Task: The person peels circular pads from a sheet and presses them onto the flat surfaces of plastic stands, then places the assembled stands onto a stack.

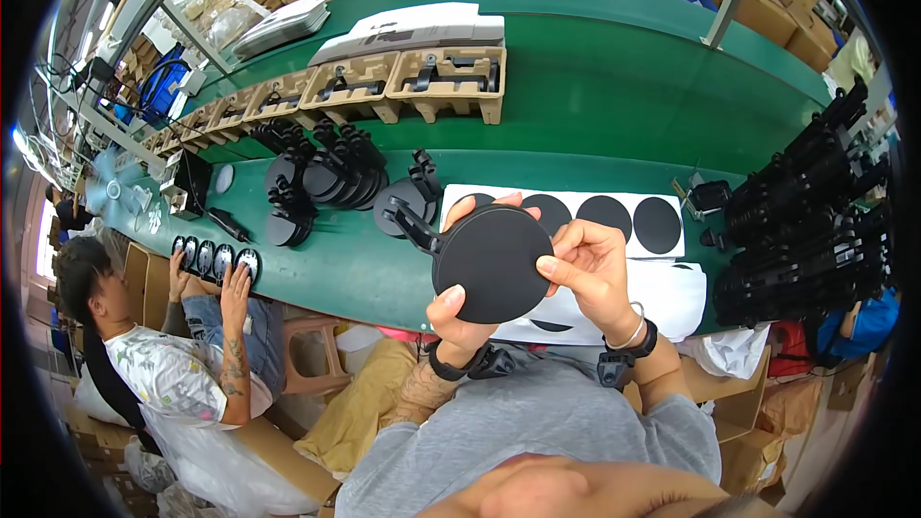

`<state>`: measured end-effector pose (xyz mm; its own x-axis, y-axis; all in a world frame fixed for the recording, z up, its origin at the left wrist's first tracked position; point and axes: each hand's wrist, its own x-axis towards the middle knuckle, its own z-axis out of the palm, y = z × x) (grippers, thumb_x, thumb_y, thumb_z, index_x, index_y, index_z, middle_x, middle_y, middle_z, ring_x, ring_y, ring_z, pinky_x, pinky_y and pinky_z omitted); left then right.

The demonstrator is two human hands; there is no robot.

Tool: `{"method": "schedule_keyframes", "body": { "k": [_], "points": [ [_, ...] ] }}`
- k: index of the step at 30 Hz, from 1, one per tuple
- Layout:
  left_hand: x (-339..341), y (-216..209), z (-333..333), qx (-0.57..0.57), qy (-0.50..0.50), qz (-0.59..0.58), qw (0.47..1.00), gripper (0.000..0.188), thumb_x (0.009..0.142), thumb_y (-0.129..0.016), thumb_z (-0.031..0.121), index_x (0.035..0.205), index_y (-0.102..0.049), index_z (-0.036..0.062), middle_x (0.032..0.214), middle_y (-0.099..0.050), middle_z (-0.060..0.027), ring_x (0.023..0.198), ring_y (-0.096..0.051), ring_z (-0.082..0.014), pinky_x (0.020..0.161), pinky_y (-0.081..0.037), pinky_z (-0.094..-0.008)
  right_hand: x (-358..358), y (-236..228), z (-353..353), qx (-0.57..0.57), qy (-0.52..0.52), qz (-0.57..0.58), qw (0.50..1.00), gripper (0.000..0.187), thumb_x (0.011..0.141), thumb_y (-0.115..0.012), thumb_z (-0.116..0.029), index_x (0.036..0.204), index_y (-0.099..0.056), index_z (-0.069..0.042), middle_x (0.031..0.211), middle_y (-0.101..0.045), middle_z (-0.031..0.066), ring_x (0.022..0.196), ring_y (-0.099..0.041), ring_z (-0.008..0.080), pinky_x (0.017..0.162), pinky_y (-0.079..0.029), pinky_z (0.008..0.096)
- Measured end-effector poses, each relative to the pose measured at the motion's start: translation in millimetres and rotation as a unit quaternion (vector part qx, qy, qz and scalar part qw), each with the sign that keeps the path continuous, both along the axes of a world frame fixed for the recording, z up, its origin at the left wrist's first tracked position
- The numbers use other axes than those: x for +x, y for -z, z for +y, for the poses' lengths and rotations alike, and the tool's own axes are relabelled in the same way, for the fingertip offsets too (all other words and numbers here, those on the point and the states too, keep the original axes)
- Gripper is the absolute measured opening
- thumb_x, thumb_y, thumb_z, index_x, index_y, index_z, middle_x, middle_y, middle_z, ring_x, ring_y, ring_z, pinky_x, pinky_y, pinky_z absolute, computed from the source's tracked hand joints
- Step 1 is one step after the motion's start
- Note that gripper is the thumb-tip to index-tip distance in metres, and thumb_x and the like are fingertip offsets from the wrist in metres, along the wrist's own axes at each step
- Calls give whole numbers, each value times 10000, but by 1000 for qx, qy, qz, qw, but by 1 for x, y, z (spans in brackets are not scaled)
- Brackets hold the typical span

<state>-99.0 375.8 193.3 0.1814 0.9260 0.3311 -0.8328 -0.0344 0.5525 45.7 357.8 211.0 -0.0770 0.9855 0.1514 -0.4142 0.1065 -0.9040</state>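
Disc [494, 264] is gripped by left hand [460, 328], edge-pinched by right hand [597, 273]; smoothing-down, probably, so even pressure's called for.

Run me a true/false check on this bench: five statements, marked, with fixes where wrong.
1. The left hand grips a black round base. True.
2. The right hand is reaching into a molded tray. False: its thumb is at the base's right edge.
3. Black round pads lie on a white sheet. True.
4. The co-worker sits to the person's right. False: the co-worker is on the left, hands near a row of oval parts.
5. A fan stands at far left. True.
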Motion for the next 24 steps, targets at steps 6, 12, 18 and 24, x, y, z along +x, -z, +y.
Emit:
{"method": "schedule_keyframes", "body": {
  "k": [6, 12, 18, 24],
  "points": [
    [-1, 8, 3, 60, -32, 40, 997, 802, 720, -556, 398, 1395, -311, 41, 1335, -399, -308, 1207, -467, -410, 969, -430, -501, -1, -6, 6, -31, 50, -86, 995, 171, 771, -739, -14, 709, -582, 18, 652, -623, 59, 556, -600, 89, 500, -501, 203],
    [2, 8, 14, 52, -28, 31, 998, 778, 688, -573, 397, 1349, -313, 80, 1309, -397, -286, 1191, -461, -414, 950, -445, -525, 20, -2, 29, 33, 205, -475, 855, 339, 596, -867, -117, 547, -551, -5, 511, -550, -3, 494, -517, 50, 460, -394, 206],
    [27, 35, 59, -43, -95, -28, 994, 721, 763, -513, 412, 1365, -277, 92, 1396, -334, -227, 1279, -387, -365, 978, -433, -490, 21, 41, 69, 437, 174, -407, 783, 395, 689, -818, -224, 983, -639, -30, 1012, -673, 147, 1039, -625, 367, 951, -454, 505],
    [53, 88, 98, -37, -6, 42, 998, 703, 831, -598, 424, 1369, -282, 100, 1259, -431, -93, 1190, -450, -221, 1021, -398, -405, 44, 70, 102, 440, 226, -451, 743, 308, 702, -662, 106, 1004, -652, 43, 916, -688, 194, 856, -687, 353, 749, -560, 348]
  ]
}}
